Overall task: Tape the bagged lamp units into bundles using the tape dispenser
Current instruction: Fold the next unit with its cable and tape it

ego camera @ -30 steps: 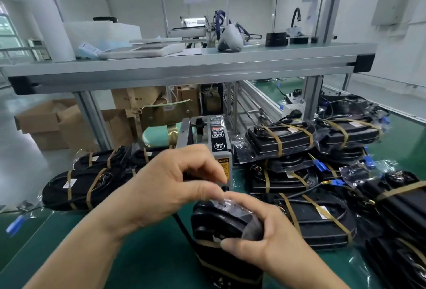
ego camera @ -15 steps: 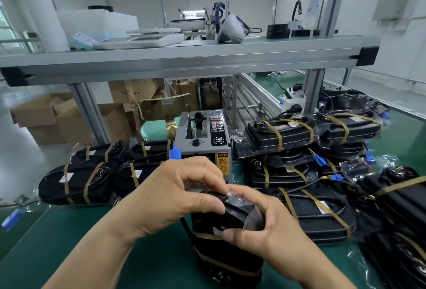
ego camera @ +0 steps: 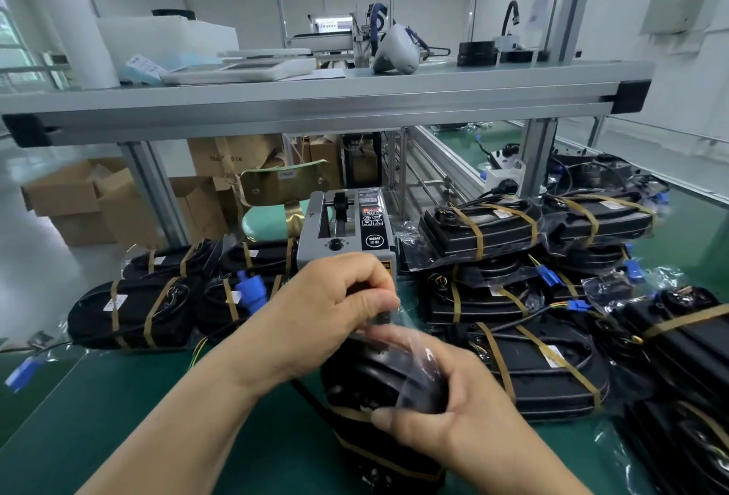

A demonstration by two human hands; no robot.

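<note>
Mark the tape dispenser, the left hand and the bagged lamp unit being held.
tape dispenser point(ego camera: 347, 232), head view, top face by the roller.
left hand point(ego camera: 335, 297), head view, back of the hand.
bagged lamp unit point(ego camera: 365, 374), head view, exposed black housing.

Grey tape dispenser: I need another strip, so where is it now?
In the head view, the grey tape dispenser stands centre, at the far edge of the green bench top, just behind the left hand, flanked by taped black lamp bundles.
</note>
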